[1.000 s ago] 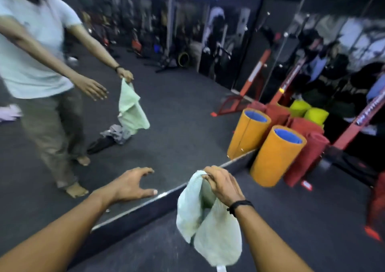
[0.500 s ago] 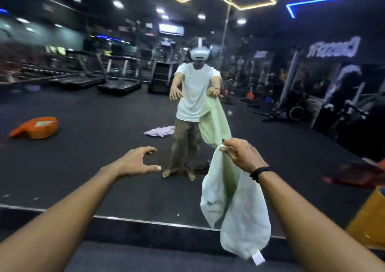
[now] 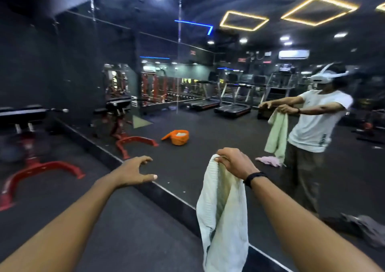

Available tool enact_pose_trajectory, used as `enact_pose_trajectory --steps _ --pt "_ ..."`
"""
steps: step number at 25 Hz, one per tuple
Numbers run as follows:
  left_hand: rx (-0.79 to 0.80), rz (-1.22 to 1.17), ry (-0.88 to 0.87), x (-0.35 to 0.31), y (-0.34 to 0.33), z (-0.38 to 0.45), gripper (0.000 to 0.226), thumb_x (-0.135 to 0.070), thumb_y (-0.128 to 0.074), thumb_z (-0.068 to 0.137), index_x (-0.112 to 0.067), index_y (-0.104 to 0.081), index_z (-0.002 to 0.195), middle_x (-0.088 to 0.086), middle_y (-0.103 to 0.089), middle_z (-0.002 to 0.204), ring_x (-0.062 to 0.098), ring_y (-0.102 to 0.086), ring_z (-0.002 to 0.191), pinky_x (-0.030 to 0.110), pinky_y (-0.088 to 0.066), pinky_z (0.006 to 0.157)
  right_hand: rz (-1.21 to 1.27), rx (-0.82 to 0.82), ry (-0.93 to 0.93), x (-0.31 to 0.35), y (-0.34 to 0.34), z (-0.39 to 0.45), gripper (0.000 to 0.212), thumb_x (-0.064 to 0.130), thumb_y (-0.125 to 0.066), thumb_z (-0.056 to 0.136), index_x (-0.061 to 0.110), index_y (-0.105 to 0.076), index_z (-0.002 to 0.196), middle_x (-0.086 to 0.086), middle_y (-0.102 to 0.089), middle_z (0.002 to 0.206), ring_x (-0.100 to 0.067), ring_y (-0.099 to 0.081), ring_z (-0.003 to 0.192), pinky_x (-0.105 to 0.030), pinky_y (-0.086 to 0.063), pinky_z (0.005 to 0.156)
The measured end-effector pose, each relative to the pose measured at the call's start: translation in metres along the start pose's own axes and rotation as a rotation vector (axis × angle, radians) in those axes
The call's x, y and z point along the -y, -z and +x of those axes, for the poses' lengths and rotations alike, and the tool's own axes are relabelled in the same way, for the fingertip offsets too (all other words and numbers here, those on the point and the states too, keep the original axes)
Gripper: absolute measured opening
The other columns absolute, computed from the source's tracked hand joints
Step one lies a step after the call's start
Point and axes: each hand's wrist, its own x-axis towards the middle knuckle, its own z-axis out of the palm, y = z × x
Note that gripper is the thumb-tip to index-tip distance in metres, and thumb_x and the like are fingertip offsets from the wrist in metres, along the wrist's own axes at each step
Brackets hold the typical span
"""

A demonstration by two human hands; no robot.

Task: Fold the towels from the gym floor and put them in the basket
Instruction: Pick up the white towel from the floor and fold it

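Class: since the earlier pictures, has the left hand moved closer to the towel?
No. The left hand stays apart from the towel, open, holding nothing.

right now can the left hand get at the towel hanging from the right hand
Probably yes. The left hand is empty, fingers spread, level with the right hand pinching the pale green towel, with only open air between them.

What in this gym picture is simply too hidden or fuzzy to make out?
All in the head view:
- Towel: its bottom is cut off by the lower edge; the corner pinched by the right hand is hidden under its fingers.
- Basket: seen only in the mirror, too small to tell what the pale contents are.
- Left hand: palm faces away, unseen.
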Motion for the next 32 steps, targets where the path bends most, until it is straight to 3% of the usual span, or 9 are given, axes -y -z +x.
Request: enact_pose_trajectory --steps 9,14,18,25,29,32 --pt "-0.181 0.027 0.342 0.226 0.141 -0.062 0.068 -0.043 -0.074 0.078 -0.017 -0.048 0.136 0.001 -0.051 0.139 0.014 -0.049 0.126 0.023 -0.036 0.104 0.230 0.147 0.321 0.227 -0.170 0.197 0.009 0.020 -0.051 0.091 0.020 -0.058 0.086 0.001 -0.064 0.090 -0.024 -0.059 0.089 -0.043 -0.049 0.076" --pt "-0.266 0.044 0.527 0.327 0.189 -0.054 0.070 -0.043 -0.074 0.078 -0.020 -0.046 0.138 0.004 -0.050 0.139 0.016 -0.047 0.129 0.021 -0.034 0.101 0.357 0.243 0.452 0.316 -0.256 0.304 0.028 0.025 -0.050 0.093 0.032 -0.045 0.067 0.014 -0.053 0.070 -0.016 -0.053 0.078 -0.034 -0.040 0.069" --pt "-0.346 0.033 0.673 0.400 0.232 -0.033 0.068 -0.040 -0.073 0.080 -0.018 -0.046 0.138 0.004 -0.050 0.139 0.016 -0.047 0.129 0.023 -0.035 0.102 0.484 0.345 0.541 0.385 -0.318 0.403 0.017 0.030 -0.051 0.093 0.022 -0.059 0.080 0.006 -0.064 0.079 -0.017 -0.059 0.080 -0.035 -0.045 0.075" --pt "-0.450 0.061 0.857 0.501 0.310 -0.020 0.069 -0.042 -0.073 0.079 -0.019 -0.045 0.138 0.004 -0.049 0.141 0.017 -0.046 0.130 0.029 -0.038 0.106 0.562 0.438 0.725 0.514 -0.392 0.531 0.021 0.024 -0.053 0.093 0.025 -0.053 0.072 0.001 -0.061 0.076 -0.017 -0.056 0.076 -0.032 -0.042 0.072" --pt "-0.481 0.047 0.935 0.564 0.339 -0.026 0.069 -0.043 -0.072 0.080 -0.020 -0.044 0.139 0.004 -0.047 0.143 0.017 -0.044 0.131 0.030 -0.038 0.105 0.588 0.469 0.803 0.577 -0.440 0.576 0.025 0.022 -0.054 0.093 0.025 -0.050 0.069 0.008 -0.054 0.066 -0.013 -0.051 0.069 -0.021 -0.038 0.063" --pt "-0.485 0.058 0.967 0.627 0.361 -0.031 0.069 -0.045 -0.071 0.081 -0.022 -0.043 0.140 0.005 -0.046 0.143 0.018 -0.044 0.132 0.030 -0.038 0.103 0.598 0.476 0.828 0.626 -0.485 0.612 0.017 0.024 -0.054 0.093 0.020 -0.057 0.077 0.000 -0.061 0.072 -0.018 -0.056 0.072 -0.029 -0.043 0.068"
